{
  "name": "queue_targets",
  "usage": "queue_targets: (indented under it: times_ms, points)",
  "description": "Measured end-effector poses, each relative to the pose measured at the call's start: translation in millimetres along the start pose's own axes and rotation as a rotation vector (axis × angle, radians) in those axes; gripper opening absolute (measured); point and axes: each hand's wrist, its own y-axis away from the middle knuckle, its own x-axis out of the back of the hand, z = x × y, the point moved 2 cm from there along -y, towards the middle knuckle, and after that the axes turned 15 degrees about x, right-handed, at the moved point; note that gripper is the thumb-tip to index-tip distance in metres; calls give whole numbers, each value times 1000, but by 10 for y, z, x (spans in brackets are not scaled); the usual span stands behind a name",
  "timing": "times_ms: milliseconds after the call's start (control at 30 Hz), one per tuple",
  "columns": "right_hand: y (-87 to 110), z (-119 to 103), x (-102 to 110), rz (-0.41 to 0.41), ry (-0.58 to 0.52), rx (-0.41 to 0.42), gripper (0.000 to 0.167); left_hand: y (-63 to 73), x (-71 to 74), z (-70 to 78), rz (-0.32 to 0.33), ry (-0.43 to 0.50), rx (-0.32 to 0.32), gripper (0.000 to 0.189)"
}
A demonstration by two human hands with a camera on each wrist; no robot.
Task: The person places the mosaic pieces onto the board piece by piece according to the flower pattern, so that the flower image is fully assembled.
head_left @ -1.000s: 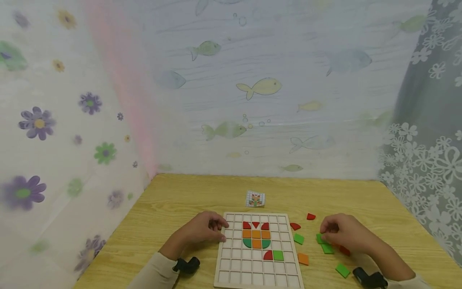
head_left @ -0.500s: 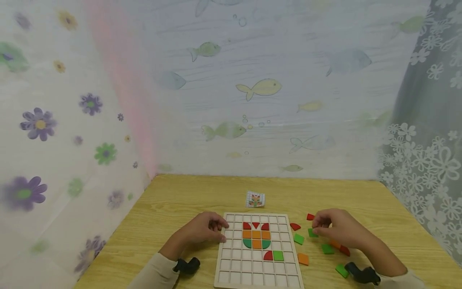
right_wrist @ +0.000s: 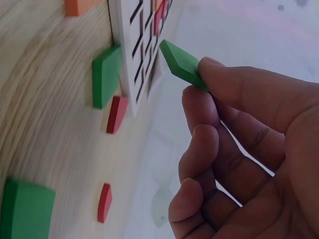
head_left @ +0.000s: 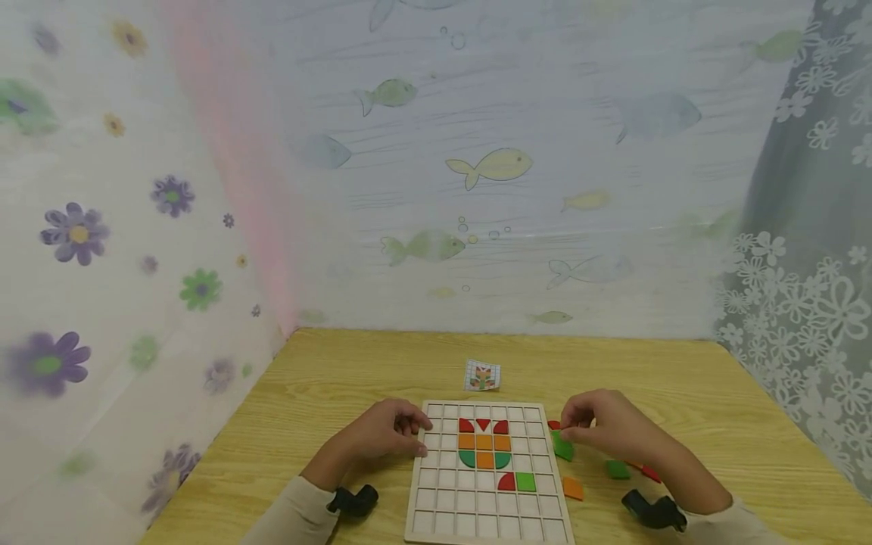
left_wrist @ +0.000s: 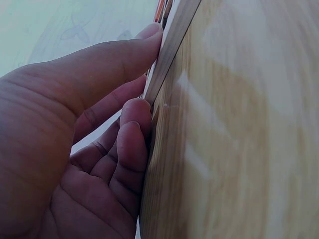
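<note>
A pale wooden grid board lies on the table, with red, orange and green tiles set in some cells. My left hand holds its left edge; in the left wrist view the thumb rests on the board's rim, the other fingers curled beside it. Thumb and index finger of my right hand pinch a green square tile, raised just beyond the board's right edge. Under it in the head view, another green tile lies by the board, near a red quarter-round tile.
Behind the board lies a small pattern card. Right of it are an orange tile, a loose green tile and a red tile partly behind my right arm. A fish-print curtain hangs at the table's far edge.
My right hand has picked up a green square tile from the pile and carried it left toward the board. My left hand has stayed at the board's left edge.
</note>
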Motion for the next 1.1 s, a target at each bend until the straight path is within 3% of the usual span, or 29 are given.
queue_targets:
  times_ms: [633,1100]
  points:
    - [-324,-187,-369,-52,-57,13,8,24,5,24,1,6,-2,33]
    - [-396,-321,-618,2,-94,-11,11,39,2,39,1,5,-6,32]
